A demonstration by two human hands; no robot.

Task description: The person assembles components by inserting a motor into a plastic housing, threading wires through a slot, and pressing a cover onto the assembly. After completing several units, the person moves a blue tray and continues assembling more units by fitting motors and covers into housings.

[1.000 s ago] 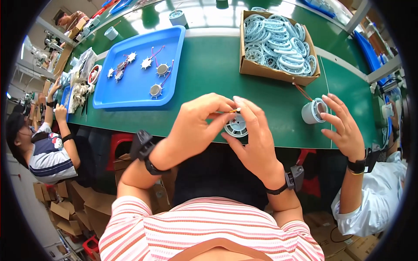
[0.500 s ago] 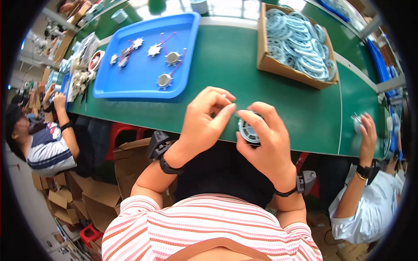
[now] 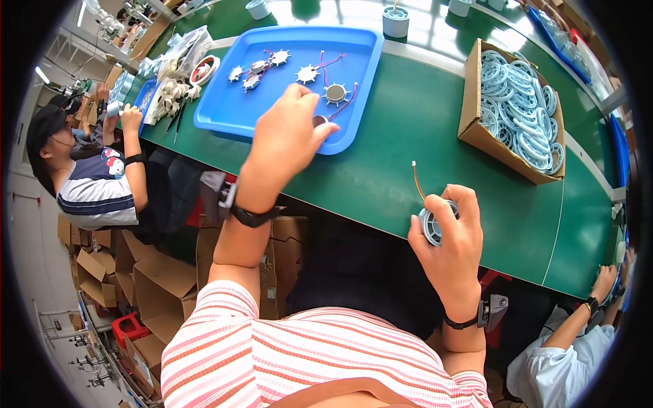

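Observation:
My left hand (image 3: 289, 132) reaches over the near side of the blue tray (image 3: 235, 121). Its thumb is spread away from the curled fingers, around a small round metal motor (image 3: 320, 121) with a wire, partly hidden by the hand. Several similar silvery motors (image 3: 335, 94) with prongs and red wires lie farther back in the tray. At the table's front edge, my right hand (image 3: 452, 234) is closed on a round light-blue plastic housing with spokes (image 3: 430, 226). A thin wire with a small white connector (image 3: 413, 164) sticks up from it.
A cardboard box (image 3: 469, 122) full of light-blue rings (image 3: 520, 115) stands at the right on the green table (image 3: 401, 136). Tweezers (image 3: 179, 122), tape (image 3: 204, 70) and pale parts lie left of the tray. Light-blue cups (image 3: 396, 24) stand at the back; people sit at both sides.
My left hand has moved away from the housing to the motor in the tray. My right hand keeps the housing, whose wire now shows upright. The view has shifted left.

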